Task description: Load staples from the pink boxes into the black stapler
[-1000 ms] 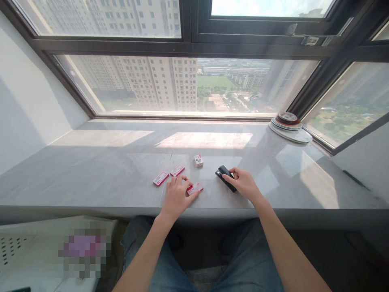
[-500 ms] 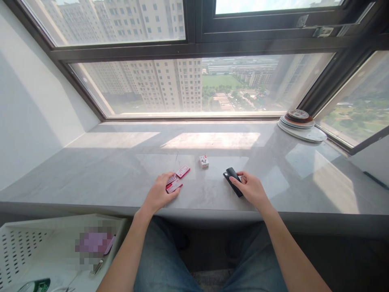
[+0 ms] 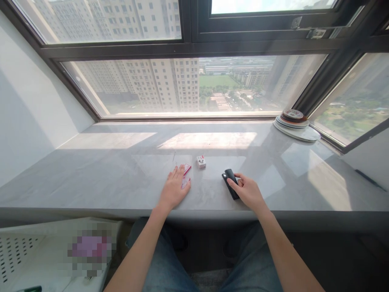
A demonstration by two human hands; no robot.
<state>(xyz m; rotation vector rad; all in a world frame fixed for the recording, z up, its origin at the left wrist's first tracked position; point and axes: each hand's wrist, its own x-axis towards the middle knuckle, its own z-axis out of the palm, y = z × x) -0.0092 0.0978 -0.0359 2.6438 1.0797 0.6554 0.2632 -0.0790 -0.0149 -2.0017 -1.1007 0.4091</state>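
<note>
My left hand [image 3: 175,187] lies palm down with its fingers stretched out over small red-and-white boxes. One flat box [image 3: 187,169] shows beyond the fingers, and part of another box [image 3: 185,182] shows between the thumb and index finger. Anything else under the palm is hidden. With my right hand [image 3: 248,190] I grip a black stapler [image 3: 231,184] that rests on the counter, thumb on its top and fingers along its right side. Between the hands, a bit farther back, sits a small white box [image 3: 201,162] with a dark picture on it.
The grey marble-look counter [image 3: 109,174] runs along the window. A stack of plates [image 3: 296,123] stands in the back right corner. Below the counter's front edge, at left, is a white perforated basket [image 3: 18,239] holding a blurred purple item [image 3: 88,245].
My left hand has shifted right and flattened over the red-and-white boxes, covering more of them. My right hand still holds the stapler in about the same place. The view has shifted slightly.
</note>
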